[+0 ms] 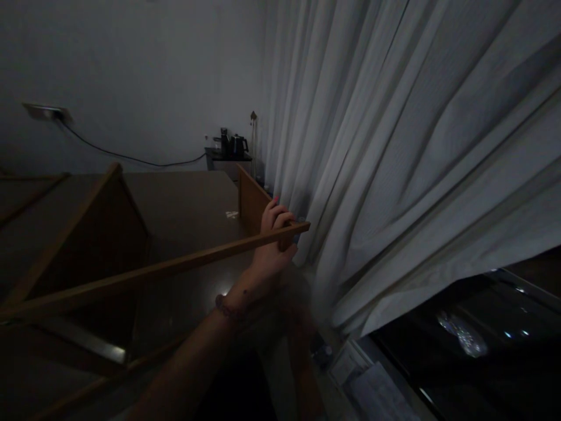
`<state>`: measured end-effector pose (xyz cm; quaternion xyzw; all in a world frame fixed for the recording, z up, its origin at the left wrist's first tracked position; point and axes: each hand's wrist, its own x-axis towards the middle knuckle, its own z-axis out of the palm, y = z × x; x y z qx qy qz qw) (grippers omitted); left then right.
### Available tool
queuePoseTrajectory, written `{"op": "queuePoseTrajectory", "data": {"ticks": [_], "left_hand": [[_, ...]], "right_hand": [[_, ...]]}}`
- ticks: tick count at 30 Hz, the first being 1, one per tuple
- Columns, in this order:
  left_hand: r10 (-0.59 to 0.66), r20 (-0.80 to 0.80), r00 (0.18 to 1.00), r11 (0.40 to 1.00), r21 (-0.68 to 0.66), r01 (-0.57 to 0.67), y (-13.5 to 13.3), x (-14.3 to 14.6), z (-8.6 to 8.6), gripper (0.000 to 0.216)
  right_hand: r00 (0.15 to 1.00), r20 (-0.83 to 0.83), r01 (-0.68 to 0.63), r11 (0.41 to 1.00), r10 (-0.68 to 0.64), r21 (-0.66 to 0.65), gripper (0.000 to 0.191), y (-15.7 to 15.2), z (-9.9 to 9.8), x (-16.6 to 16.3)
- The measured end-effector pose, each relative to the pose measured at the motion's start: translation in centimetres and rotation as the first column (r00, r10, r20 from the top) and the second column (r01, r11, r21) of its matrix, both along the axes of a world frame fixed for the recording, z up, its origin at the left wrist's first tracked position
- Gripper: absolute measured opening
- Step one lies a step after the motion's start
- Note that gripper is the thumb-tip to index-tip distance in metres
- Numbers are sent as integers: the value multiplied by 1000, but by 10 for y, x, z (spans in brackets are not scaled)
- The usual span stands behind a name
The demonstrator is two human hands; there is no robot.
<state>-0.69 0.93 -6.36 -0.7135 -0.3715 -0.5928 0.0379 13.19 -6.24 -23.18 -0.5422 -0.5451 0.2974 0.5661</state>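
Note:
My left hand (275,228) has its fingers wrapped round the far end of a wooden frame, where a long brown rail (175,268) meets an upright wooden panel (253,196). A beaded bracelet (225,307) circles the left wrist. Below and to the right, my right hand (298,316) is dark and smeared by motion; its fingers cannot be made out, nor whether it holds anything. Another wooden panel (94,240) of the frame stands at the left, and the frame rests on a grey-brown, slightly shiny surface (188,196).
A long white curtain (372,146) hangs close along the right. At the back, a black kettle (238,144) stands on a small dark-topped cabinet (230,158). A black cable (131,158) runs there from a wall socket (46,111). White boxes (350,362) lie low at the right.

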Motion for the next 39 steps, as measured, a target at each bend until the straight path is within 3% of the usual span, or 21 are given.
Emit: {"op": "queuePoseTrajectory", "data": {"ticks": [12,19,26,39], "left_hand": [[0,39,999,999,48,-2,5,4,-2,39],[-9,24,1000,999,39,9,4,2,-2,43],[6,23,1000,1000,24,-6,5,2,-4,44],[38,32,999,999,23,-38,6,3,-7,42]], "right_hand": [[1000,29,2,997,0,-71,61,-8,2,-24],[998,58,-17,998,20,-57,51,-9,9,-17],[993,122,-4,998,-5,69,41,-5,11,-11],[961,169,-239,966,220,103,24,-4,0,14]]}}
